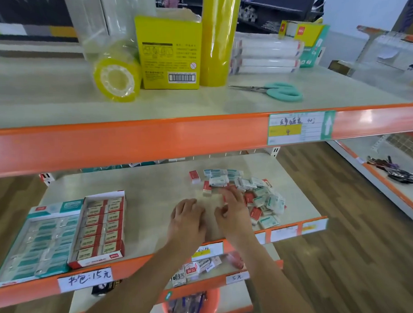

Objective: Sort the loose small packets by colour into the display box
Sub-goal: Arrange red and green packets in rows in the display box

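While both hands work over the middle shelf (141, 182), two display boxes sit side by side at its near left: a teal box (43, 241) on the far left and a red box (100, 228) touching its right side. Each box holds packets in two columns; the red box shows about six rows, and the rows in the teal box are too blurred by glare to count.

To the right lies a pile (249, 194) of loose packets, teal and red mixed, too overlapped to count exactly. One red packet (194, 176) lies alone at the pile's far left edge, and another (206, 188) lies just nearer.

Both forearms reach in from the near edge. Left hand (187, 218) lies palm down on the shelf, fingers straight and slightly spread, holding nothing that shows. Right hand (233, 209) sits just beside it at the pile's left edge, palm down, fingers reaching into the packets; the thumb curls inward, but whether it grips a packet I cannot tell.

On the top shelf stand one tape roll (116, 76), one yellow box (170, 52), one tall yellow roll (216, 39) and one pair of teal scissors (275, 90).
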`<state>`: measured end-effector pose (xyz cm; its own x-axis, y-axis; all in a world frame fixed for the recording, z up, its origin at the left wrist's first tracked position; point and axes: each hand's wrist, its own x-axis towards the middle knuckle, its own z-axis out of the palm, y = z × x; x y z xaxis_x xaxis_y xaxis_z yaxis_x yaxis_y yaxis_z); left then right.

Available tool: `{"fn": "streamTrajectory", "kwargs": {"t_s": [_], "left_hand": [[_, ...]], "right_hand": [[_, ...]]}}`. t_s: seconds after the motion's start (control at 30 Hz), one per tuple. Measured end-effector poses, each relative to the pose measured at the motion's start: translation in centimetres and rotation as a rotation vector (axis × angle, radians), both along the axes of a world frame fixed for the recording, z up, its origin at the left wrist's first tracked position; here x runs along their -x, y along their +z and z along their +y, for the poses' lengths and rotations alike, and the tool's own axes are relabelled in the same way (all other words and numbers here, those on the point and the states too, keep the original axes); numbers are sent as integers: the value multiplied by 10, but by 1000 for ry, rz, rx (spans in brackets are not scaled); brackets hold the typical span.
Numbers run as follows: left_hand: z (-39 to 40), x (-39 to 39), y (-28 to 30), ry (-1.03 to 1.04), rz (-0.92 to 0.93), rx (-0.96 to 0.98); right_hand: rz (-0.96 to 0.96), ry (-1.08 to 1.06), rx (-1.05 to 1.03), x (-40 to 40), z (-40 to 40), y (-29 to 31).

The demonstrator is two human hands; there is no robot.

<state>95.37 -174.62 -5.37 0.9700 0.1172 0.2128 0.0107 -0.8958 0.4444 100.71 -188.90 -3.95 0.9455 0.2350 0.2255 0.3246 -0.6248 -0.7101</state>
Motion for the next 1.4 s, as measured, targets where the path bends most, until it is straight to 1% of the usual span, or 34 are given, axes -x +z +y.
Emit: {"fn": "streamTrajectory", "kwargs": {"t_s": [0.1,0.17,0.23,0.33,0.4,0.5,0.57,0.63,0.7,0.83,0.93,1.17,1.3,1.4], "left_hand": [[-4,-8,1,-20,-5,-63],[-6,-14,2,-70,8,-150],[-9,-22,3,-115,76,-214],[-13,-31,1,-141,174,-226],[-16,-33,3,-118,172,-206],[-16,-28,6,-51,29,-132],[-12,-25,3,5,-3,-73],[-9,-23,2,62,9,1],[-6,-18,1,95,-35,79],[-1,-2,3,91,-111,193],[7,9,5,118,-94,284],[19,23,4,165,-86,292],[21,25,1,148,-97,244],[21,27,4,142,-74,255]], "right_hand": [[-26,-108,19,-5,-5,-11],[-35,-97,63,-5,-4,-18],[-31,-80,83,-2,-2,-18],[-19,-75,11,-2,-2,-13],[-13,-69,-32,-2,-5,-12],[25,-152,-49,-5,-6,-15],[46,-171,-34,-6,-4,-17],[24,-153,-28,-6,-2,-17],[2,-132,-64,-4,-3,-16],[-10,-19,-23,-4,-7,-19],[-6,44,-21,-9,-8,-22],[-16,83,8,-8,-7,-22],[76,61,-11,-3,-10,-15],[132,70,-8,-1,-12,-14]]}}
